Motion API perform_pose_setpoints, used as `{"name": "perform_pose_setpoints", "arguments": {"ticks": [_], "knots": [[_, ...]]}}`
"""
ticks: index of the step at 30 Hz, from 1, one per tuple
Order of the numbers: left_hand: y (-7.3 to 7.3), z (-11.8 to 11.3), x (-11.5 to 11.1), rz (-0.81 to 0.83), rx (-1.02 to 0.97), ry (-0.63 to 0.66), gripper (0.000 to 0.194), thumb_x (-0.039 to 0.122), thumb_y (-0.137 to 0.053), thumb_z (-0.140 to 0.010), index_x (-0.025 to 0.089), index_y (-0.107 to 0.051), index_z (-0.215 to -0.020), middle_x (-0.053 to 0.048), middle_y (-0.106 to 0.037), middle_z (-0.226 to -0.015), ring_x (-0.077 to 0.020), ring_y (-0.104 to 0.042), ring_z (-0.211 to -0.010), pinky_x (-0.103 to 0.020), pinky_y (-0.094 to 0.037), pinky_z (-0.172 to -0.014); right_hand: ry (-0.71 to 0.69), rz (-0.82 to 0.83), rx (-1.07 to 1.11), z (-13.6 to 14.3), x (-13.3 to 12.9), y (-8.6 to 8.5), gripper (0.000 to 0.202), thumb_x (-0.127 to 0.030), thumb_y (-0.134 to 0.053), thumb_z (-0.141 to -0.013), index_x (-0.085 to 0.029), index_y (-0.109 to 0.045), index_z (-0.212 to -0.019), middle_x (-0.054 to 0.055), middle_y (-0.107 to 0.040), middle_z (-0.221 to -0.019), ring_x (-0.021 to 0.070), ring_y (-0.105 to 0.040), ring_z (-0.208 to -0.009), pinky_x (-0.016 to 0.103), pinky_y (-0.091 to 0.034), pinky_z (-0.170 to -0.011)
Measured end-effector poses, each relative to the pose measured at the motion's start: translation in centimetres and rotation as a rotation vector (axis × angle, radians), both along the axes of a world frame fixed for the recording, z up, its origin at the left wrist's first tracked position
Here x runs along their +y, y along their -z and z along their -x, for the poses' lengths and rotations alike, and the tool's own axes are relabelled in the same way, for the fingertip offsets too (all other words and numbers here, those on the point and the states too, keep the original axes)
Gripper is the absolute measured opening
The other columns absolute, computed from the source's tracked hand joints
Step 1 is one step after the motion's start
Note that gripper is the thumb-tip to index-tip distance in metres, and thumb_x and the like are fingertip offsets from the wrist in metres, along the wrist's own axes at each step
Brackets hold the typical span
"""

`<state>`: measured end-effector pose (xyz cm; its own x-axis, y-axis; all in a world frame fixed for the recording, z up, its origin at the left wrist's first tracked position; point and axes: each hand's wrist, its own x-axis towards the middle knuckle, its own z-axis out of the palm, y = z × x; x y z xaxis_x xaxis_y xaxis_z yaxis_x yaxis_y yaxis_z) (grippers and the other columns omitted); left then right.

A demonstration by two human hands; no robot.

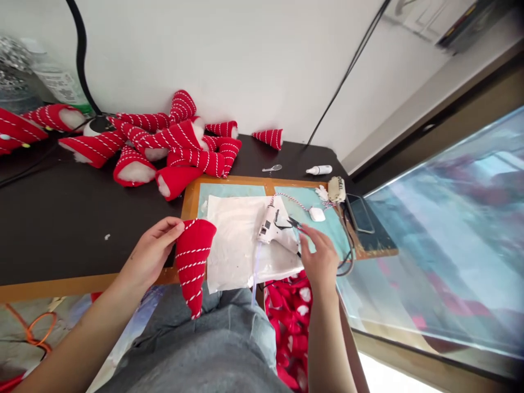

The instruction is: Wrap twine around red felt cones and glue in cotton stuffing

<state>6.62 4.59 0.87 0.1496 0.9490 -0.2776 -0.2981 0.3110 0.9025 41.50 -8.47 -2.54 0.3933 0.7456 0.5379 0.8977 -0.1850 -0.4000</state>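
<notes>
My left hand [158, 245] pinches the upper edge of a red cone-shaped fabric hat [194, 256] with white twisted cord winding round it. The hat hangs tip down over the table's front edge. In my right hand [319, 256] are small snips [295, 222] with dark blades pointing left; my fingers cover their handles. Just left of them, a white glue gun [272, 232] lies on a white sheet [229, 240], and a translucent glue stick [256, 273] sticks out of it towards me.
Several stuffed red striped cones [176, 142] are piled at the back left. One more cone [269, 138] lies by the wall. A white tube [319, 170], a clear plastic spoon [272, 168], a phone [360, 213] and cables lie towards the right. Below the table are many red pieces [289, 327].
</notes>
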Motion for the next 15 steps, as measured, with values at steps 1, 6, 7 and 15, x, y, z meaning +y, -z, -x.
{"name": "perform_pose_setpoints", "arguments": {"ticks": [1,6,7,15], "knots": [[0.0,-0.1,0.0,0.009,0.003,0.003,0.039,0.04,-0.104,-0.054,0.019,-0.078,-0.074,-0.001,-0.072,-0.072,-0.0139,-0.059,-0.067,-0.019,-0.051,-0.06,-0.039,0.067,-0.075,0.2,0.4,0.5,0.048,-0.044,-0.052,-0.103,-0.012,-0.07,-0.134,0.022,-0.075,-0.133,0.0396,-0.068,-0.129,0.056,-0.056,-0.107],[-0.4,-0.4,-0.2,0.079,0.005,-0.036,0.039,0.038,-0.105,-0.052,0.019,-0.082,-0.077,-0.002,-0.078,-0.076,-0.0156,-0.065,-0.072,-0.02,-0.055,-0.065,-0.192,0.264,-0.259,2.0,3.2,2.4,0.06,-0.019,-0.055,-0.085,-0.001,-0.058,-0.142,0.027,-0.065,-0.145,0.0421,-0.055,-0.143,0.059,-0.045,-0.12],[-0.5,-0.5,-0.2,0.092,-0.005,-0.047,0.038,0.036,-0.104,-0.052,0.019,-0.082,-0.077,-0.003,-0.079,-0.077,-0.0155,-0.066,-0.072,-0.02,-0.055,-0.066,-0.202,0.268,-0.257,2.3,3.7,2.5,0.056,-0.016,-0.056,-0.081,-0.002,-0.061,-0.136,0.026,-0.068,-0.138,0.0412,-0.059,-0.136,0.057,-0.047,-0.118],[-2.2,-0.6,-1.2,0.153,-0.068,-0.028,0.05,0.043,-0.108,-0.047,0.016,-0.085,-0.082,-0.007,-0.083,-0.082,-0.0157,-0.07,-0.068,-0.019,-0.06,-0.062,-0.29,0.011,0.02,4.2,3.5,-1.0,0.022,-0.026,-0.058,-0.088,-0.017,-0.066,-0.106,0.014,-0.072,-0.1,0.0316,-0.069,-0.093,0.044,-0.059,-0.083]]}}
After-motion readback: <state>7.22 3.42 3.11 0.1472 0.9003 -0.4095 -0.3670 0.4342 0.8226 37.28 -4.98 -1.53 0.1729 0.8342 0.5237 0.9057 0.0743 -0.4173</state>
